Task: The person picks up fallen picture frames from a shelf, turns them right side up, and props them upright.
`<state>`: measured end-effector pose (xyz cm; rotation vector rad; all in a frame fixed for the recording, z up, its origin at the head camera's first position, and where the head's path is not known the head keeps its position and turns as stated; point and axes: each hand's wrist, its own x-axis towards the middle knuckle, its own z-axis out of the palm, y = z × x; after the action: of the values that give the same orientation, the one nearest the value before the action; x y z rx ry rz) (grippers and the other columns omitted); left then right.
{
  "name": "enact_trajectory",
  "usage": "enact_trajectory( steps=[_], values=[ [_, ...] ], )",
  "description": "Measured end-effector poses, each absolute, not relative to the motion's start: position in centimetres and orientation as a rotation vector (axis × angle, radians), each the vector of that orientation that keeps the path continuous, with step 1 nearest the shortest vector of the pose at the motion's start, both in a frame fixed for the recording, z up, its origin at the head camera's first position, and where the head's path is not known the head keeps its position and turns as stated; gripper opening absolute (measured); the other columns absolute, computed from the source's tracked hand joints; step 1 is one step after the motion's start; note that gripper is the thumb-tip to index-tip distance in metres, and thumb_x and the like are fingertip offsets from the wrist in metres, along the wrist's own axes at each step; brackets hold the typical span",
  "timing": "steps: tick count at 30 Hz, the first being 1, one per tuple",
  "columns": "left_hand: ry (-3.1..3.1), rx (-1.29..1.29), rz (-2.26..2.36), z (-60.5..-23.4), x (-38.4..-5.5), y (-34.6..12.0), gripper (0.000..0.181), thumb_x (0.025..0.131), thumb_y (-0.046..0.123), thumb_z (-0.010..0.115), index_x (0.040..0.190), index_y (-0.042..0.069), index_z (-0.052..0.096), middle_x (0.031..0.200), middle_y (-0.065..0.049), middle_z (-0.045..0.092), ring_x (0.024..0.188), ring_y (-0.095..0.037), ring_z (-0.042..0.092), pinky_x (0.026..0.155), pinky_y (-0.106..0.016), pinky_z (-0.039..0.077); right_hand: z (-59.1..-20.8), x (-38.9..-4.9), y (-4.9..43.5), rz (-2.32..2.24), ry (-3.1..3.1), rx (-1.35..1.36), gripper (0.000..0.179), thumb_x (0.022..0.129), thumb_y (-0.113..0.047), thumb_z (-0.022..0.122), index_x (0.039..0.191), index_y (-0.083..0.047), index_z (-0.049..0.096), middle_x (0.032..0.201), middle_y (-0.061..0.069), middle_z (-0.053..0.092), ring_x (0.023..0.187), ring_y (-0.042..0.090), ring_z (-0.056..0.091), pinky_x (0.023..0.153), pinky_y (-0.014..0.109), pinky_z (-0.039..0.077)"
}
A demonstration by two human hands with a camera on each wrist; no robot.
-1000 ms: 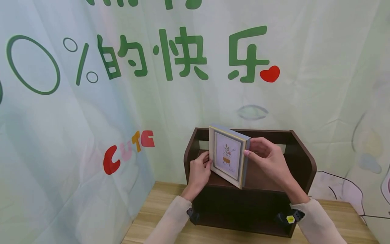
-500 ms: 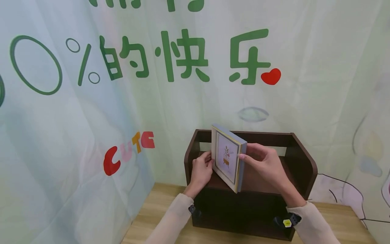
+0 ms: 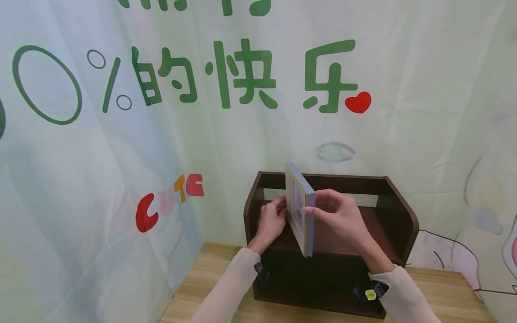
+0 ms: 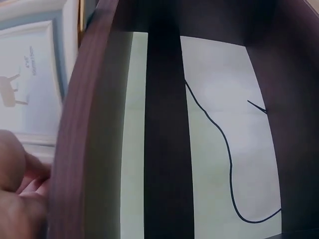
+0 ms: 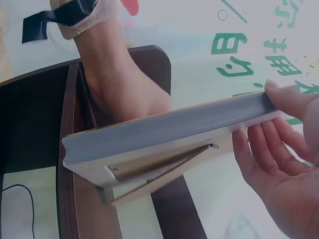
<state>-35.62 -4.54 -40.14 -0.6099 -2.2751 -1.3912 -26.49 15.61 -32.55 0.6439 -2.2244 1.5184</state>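
Note:
A picture frame (image 3: pixel 296 202) with a cream front and blue-grey sides is held upright above the dark brown shelf unit (image 3: pixel 397 220), turned nearly edge-on in the head view. My left hand (image 3: pixel 271 223) holds its left edge; in the left wrist view bent fingers lie by the frame's (image 4: pixel 30 74) lower border. My right hand (image 3: pixel 341 220) pinches the near right edge, thumb on the front and fingers behind. In the right wrist view the frame's back shows a support leg (image 5: pixel 159 186) standing out at an angle.
The two-level shelf unit stands on a wood-grain table (image 3: pixel 436 291), with raised side panels and a slotted back. Behind it hangs a pale cloth (image 3: pixel 242 143) printed with green characters and a red heart (image 3: pixel 358 102). A dark strap (image 3: pixel 377 289) circles the right wrist.
The picture frame has turned from showing its picture to nearly edge-on. My right hand has swung left with its near edge; the left hand has shifted slightly right and up.

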Motion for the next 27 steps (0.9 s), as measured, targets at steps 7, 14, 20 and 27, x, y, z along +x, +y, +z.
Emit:
enact_trajectory(
  steps=[7,14,20,27],
  values=[
    [-2.289,-0.646,-1.368,-40.0,-36.3,-4.3,0.032,0.102,0.001,0.064,0.133,-0.002,0.069,0.124,-0.019,0.077,0.112,-0.031,0.077,0.095,-0.045,0.062,-32.4,-26.3,14.5,1.532,-2.207,0.642,0.028,0.091,-0.018,0.084,0.113,-0.005,0.072,0.103,0.015,0.077,0.088,0.013,0.077,0.078,0.025,0.062],
    [-2.342,-0.67,-1.345,-39.9,-37.0,-4.0,0.03,0.102,0.003,0.064,0.131,0.004,0.072,0.123,-0.013,0.078,0.106,-0.023,0.076,0.087,-0.035,0.061,-32.6,-26.4,13.5,1.536,-2.188,0.605,0.029,0.09,-0.018,0.085,0.111,-0.005,0.071,0.101,0.014,0.075,0.088,0.015,0.074,0.08,0.024,0.062],
    [-2.364,-0.698,-1.309,-39.7,-37.1,-3.8,0.033,0.1,-0.003,0.062,0.13,0.004,0.073,0.123,-0.015,0.078,0.11,-0.028,0.076,0.094,-0.044,0.062,-32.6,-26.4,12.6,1.551,-2.174,0.593,0.029,0.089,-0.02,0.086,0.109,-0.007,0.07,0.1,0.013,0.075,0.088,0.019,0.073,0.079,0.026,0.062],
    [-2.363,-0.704,-1.237,-39.7,-37.2,-3.9,0.033,0.099,-0.003,0.063,0.128,0.005,0.074,0.122,-0.014,0.079,0.108,-0.027,0.077,0.092,-0.043,0.063,-32.6,-26.3,12.4,1.542,-2.174,0.578,0.03,0.089,-0.021,0.086,0.109,-0.007,0.069,0.099,0.011,0.074,0.089,0.021,0.071,0.081,0.027,0.062]
  ],
)
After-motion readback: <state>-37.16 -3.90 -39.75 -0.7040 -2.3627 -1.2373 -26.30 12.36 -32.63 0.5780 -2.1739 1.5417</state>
